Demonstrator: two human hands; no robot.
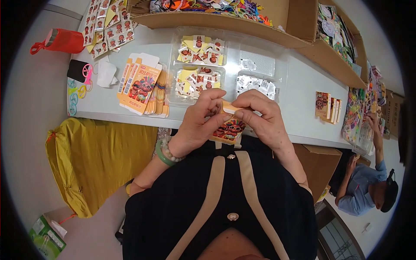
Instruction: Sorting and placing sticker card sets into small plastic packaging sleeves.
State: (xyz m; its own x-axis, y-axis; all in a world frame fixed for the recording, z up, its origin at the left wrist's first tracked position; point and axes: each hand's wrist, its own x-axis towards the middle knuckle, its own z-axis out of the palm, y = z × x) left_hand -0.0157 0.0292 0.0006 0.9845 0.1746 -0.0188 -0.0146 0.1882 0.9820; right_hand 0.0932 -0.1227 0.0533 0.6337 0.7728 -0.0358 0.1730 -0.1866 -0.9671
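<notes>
View: head camera, looking down at the worktable (302, 97).
Left hand (200, 118): clamped on the left side of the small orange box (229, 129), thumb across its printed front near the top; a green bangle (163, 154) and a beaded bracelet sit at the wrist.
Right hand (265, 116): thumb and forefinger pinched at the pale top flap (231, 108) of the same box.
Hands, relative: close together, both on the one box, fingertips near each other at its top end.
Small orange box, position: held in front of the chest at the table's near edge, printed front toward the camera.
Clear tray (171, 99): on the table just beyond the hands; sticker pieces (201, 81) fill the two left compartments, white packets (255, 85) lie in the near right one.
Flat cartons (143, 89): overlapping pile left of the tray.
Finished-shape boxes (328, 106): grouped in a row, right side of the table.
Far edge: large cardboard box (247, 27) holding colourful small items (216, 8).
Far right: co-worker in blue (363, 190), one arm reaching to a clear bin (358, 115).
</notes>
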